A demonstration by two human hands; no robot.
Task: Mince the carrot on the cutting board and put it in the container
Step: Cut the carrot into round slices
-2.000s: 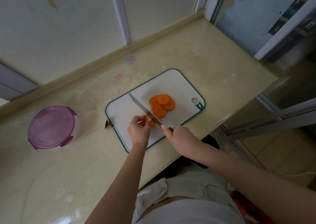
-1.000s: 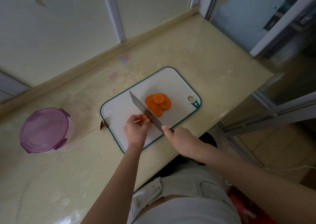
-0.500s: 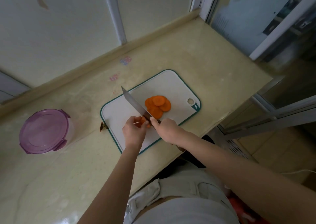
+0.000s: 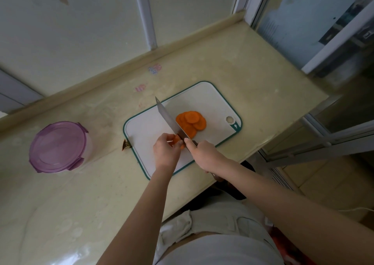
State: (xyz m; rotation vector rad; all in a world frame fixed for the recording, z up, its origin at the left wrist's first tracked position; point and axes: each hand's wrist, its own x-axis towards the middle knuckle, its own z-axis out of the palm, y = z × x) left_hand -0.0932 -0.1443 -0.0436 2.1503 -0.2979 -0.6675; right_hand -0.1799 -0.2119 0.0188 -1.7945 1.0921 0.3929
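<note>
Container [image 4: 57, 147] with its purple lid on sits far left on the counter [image 4: 242, 72], well apart from the cutting board [image 4: 145, 127]. On the board, left hand [image 4: 166, 149] pinches the carrot stub [image 4: 178, 140] with curled fingers, knife [image 4: 170, 120] blade right against it. Carrot slices [image 4: 191, 123] are piled just right of the blade. Right hand [image 4: 204, 155] is wrapped round the knife handle.

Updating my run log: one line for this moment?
left hand: holds carrot stub | right hand: grips knife | slices: on board | container: lidded
</note>
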